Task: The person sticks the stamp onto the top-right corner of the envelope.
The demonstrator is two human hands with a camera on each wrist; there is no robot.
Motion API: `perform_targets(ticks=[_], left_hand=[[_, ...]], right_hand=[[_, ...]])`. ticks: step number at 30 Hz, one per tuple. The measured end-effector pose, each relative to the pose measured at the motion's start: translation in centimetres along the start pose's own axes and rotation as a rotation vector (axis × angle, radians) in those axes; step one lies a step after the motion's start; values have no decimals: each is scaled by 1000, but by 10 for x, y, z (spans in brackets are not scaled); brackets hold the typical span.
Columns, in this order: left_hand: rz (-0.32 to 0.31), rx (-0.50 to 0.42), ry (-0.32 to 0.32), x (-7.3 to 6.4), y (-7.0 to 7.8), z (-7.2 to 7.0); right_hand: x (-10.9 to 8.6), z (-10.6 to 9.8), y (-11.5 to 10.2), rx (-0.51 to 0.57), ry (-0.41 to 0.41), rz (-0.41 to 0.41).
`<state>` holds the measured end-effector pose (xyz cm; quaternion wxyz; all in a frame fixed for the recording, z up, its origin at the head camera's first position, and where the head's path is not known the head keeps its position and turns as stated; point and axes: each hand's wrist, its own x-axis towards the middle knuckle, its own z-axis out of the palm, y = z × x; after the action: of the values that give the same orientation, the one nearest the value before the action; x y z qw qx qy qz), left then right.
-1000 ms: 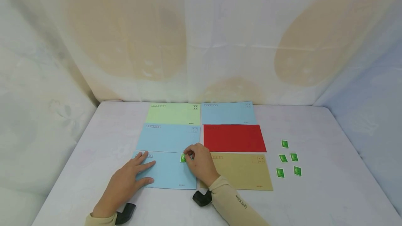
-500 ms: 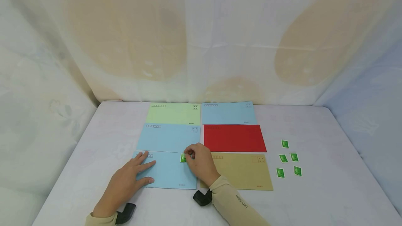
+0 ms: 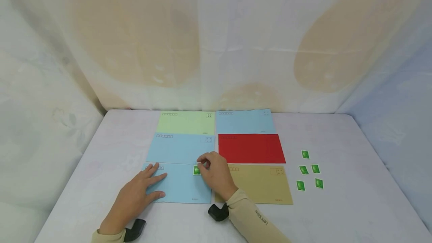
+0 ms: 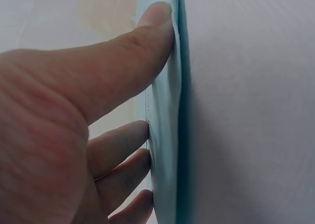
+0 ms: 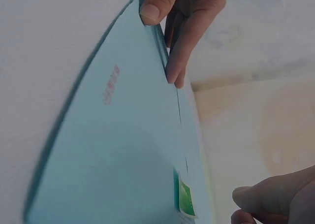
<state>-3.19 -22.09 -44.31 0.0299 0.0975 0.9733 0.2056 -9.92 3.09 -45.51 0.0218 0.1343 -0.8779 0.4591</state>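
Observation:
A green stamp [image 3: 196,170] sits at the upper right of the front blue envelope [image 3: 182,186]. In the right wrist view the stamp [image 5: 186,199] looks tilted, with a dark teal shadow beside it. My right hand [image 3: 217,173] is over that corner, fingers curled and thumb overlapping the stamp's right edge in the head view. The right wrist view shows a gap between that thumb [image 5: 243,198] and the stamp, and nothing in the fingers. My left hand [image 3: 135,196] rests spread on the envelope's left side, its thumb [image 4: 155,27] at the near edge.
Around it lie another blue envelope [image 3: 182,149], a green one [image 3: 185,123], a third blue one [image 3: 246,123], a red one [image 3: 251,149] and a tan one [image 3: 260,188]. Several green stamps [image 3: 303,170] lie on the table at the right. A curtain [image 3: 216,48] hangs behind.
My right hand has risen very slightly from the stamp's corner. The left hand, the stamp and the envelopes stay where they were.

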Motion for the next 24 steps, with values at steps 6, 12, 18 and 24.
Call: perform_targets(ticks=[6,12,18,24], left_hand=[[-17,3,-20,1,0,1],[-5,21,-31,1,1,1],[46,51,-30,1,5,0],[56,75,-31,1,9,1]], right_hand=[[-1,-4,-6,3,3,-30],[-2,-13,-14,15,11,-66],[-3,-24,-22,29,29,-82],[-4,-36,-21,9,66,-131]])
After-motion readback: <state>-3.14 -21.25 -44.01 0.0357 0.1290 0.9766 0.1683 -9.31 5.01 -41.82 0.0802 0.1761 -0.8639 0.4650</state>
